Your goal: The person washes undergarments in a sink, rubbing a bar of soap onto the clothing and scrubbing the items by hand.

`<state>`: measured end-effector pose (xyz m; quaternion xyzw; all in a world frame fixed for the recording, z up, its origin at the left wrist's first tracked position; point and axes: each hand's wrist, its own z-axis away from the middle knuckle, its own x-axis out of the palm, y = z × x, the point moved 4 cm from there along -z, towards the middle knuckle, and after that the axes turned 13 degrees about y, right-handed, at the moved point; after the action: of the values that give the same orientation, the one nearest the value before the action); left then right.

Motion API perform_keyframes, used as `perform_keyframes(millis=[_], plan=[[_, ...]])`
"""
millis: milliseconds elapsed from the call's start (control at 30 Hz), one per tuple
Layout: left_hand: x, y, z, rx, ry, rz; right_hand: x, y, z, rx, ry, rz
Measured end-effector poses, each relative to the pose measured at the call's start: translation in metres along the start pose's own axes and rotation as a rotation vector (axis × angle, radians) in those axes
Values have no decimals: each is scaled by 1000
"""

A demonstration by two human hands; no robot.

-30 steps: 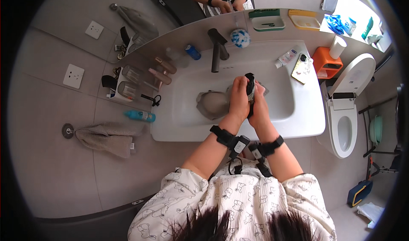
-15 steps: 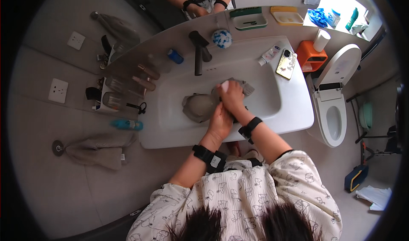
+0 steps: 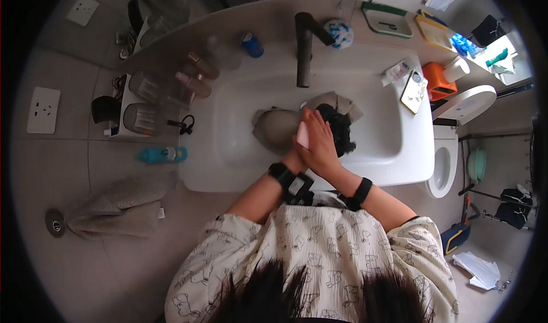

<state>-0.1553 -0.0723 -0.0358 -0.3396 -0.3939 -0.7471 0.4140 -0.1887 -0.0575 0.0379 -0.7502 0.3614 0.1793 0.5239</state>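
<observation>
The right hand (image 3: 321, 150), fingers nearly straight and a pale pink oval object (image 3: 303, 135) at its thumb side, overlies the mostly hidden left hand (image 3: 293, 161); neither grip can be told. Crumpled black fabric (image 3: 341, 130), largely covered earlier, now lies exposed beside them in the white ceramic washbasin (image 3: 379, 146), apparently released.

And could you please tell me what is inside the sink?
Inside the sink are grey-beige fabric and crumpled black cloth. The right hand, overlapping the left hand, covers the middle; what lies beneath cannot be seen.
</observation>
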Motion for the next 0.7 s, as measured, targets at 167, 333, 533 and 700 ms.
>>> perform_keyframes(millis=[167,333,533,700], plan=[[0,-11,-10,-541,-52,-78,2,84,-62,611,106,-150],[8,19,-4,-525,84,-41,27,28,-22,43,134,145],[-6,11,-14,-478,198,59,38,153,-39,705,146,-435],[41,61,-5,-480,-45,-38,21,189,-7,1410,183,-965]])
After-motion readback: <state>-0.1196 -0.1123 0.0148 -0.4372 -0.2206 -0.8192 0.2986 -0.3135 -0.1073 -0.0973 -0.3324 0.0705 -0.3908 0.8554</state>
